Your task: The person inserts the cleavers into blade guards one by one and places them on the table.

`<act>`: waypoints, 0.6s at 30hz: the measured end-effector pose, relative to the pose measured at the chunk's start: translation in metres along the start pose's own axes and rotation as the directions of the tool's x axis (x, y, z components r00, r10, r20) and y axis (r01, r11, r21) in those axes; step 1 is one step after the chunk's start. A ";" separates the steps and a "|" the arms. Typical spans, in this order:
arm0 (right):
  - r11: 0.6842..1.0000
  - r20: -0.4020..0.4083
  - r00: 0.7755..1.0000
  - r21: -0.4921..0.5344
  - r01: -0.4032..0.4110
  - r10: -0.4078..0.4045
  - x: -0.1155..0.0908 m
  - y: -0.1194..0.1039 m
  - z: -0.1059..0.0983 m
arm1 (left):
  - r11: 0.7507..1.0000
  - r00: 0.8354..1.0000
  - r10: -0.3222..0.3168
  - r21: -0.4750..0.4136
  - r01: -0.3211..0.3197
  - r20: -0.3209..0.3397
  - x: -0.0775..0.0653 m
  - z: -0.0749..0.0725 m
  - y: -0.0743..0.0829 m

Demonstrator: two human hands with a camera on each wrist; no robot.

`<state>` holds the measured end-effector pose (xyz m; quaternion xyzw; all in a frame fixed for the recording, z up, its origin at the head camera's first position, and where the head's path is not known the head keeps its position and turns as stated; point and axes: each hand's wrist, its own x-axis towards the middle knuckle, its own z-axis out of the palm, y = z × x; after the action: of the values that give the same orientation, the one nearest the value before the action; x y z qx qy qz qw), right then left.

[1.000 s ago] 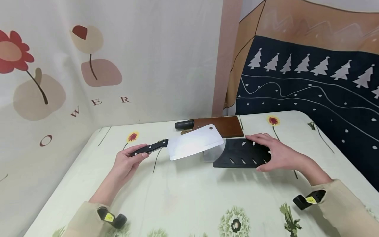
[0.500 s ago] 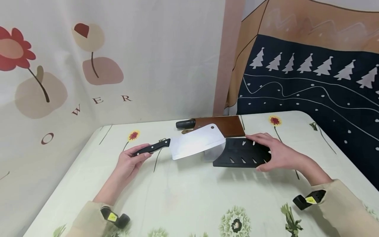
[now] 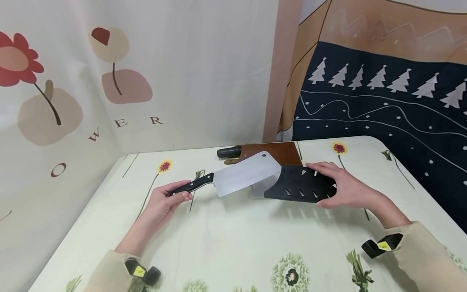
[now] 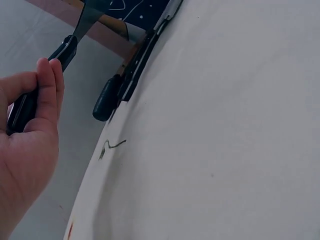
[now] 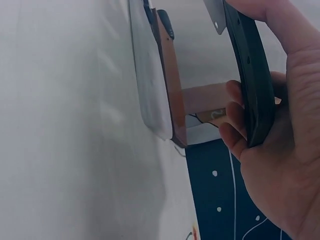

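My left hand [image 3: 163,205] grips the black riveted handle [image 3: 193,183] of a cleaver [image 3: 246,174]. Its broad blade slants up to the right above the table, with a hole near the upper far corner. On the right, my right hand [image 3: 352,188] holds a black slotted blade guard [image 3: 297,181] by its far end, thumb below and fingers above. The blade's far corner is at the guard's left end; whether they touch I cannot tell. In the right wrist view the guard [image 5: 255,85] lies between thumb and fingers, and the cleaver's corner [image 5: 215,15] shows beside it.
Behind the cleaver, a brown flat sheath or board [image 3: 288,153] with a black handle [image 3: 229,152] lies at the table's back edge. A pale flat piece [image 3: 260,190], partly hidden, lies before it. Printed curtains [image 3: 204,81] hang behind the floral tablecloth [image 3: 226,243].
My left hand has carried the cleaver slightly to the right, toward the guard. My right hand has lifted and tilted the guard a little. The brown piece stays put.
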<state>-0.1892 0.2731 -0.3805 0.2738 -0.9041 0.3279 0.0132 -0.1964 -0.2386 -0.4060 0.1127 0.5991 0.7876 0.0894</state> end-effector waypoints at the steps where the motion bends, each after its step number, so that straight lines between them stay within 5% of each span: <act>1: 1.000 0.003 1.000 0.003 -0.004 0.004 0.000 0.001 0.000 | 1.000 1.000 0.003 0.007 -0.003 0.002 0.000 0.001 0.001; 18: 0.999 -0.023 0.999 -0.040 0.024 -0.025 -0.003 0.002 0.001 | 0.990 0.983 0.015 0.135 -0.041 0.185 -0.002 -0.011 0.010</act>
<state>-0.1875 0.2748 -0.3832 0.2807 -0.9068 0.3128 0.0333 -0.1980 -0.2517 -0.3988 0.1992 0.6397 0.7317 0.1252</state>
